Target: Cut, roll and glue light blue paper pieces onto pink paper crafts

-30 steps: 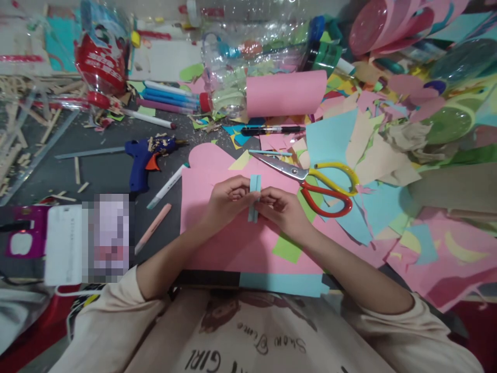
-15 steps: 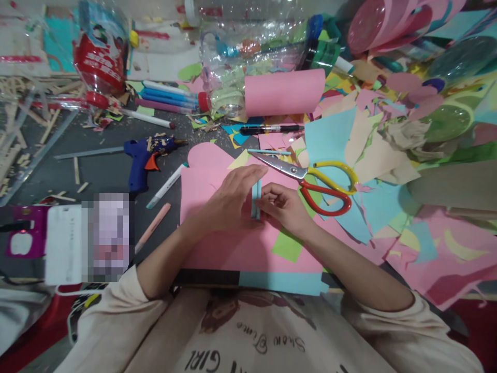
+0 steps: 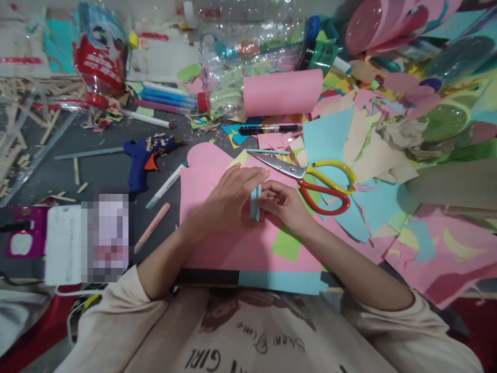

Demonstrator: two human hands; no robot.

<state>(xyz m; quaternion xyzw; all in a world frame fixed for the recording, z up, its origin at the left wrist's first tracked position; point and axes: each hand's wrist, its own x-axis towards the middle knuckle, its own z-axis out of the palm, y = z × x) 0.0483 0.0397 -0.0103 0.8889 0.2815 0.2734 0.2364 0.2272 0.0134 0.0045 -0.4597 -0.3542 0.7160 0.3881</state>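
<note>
A narrow light-blue folded paper strip point(image 3: 254, 203) stands upright between my hands, above a large pink paper sheet point(image 3: 217, 254). My right hand point(image 3: 285, 204) pinches its right side with curled fingers. My left hand point(image 3: 235, 194) curves around it from the left, its long fingers reaching over the upper end; the thumb is mostly hidden. Just beyond my right hand lie scissors point(image 3: 297, 170) with one yellow and one red handle, blades spread slightly. A green paper piece point(image 3: 287, 243) rests on the pink sheet below my right wrist.
On the left lie a blue glue gun point(image 3: 137, 160), a white marker point(image 3: 165, 186) and a peach marker point(image 3: 153, 227). Behind are a pink paper tube point(image 3: 283, 93), a black pen point(image 3: 269, 129) and plastic bottles. Paper scraps point(image 3: 330, 129) cover the right side.
My hands stay in nearly the same place around the blue strip. The strip has turned slightly and its two layers look a little more apart at the top.
</note>
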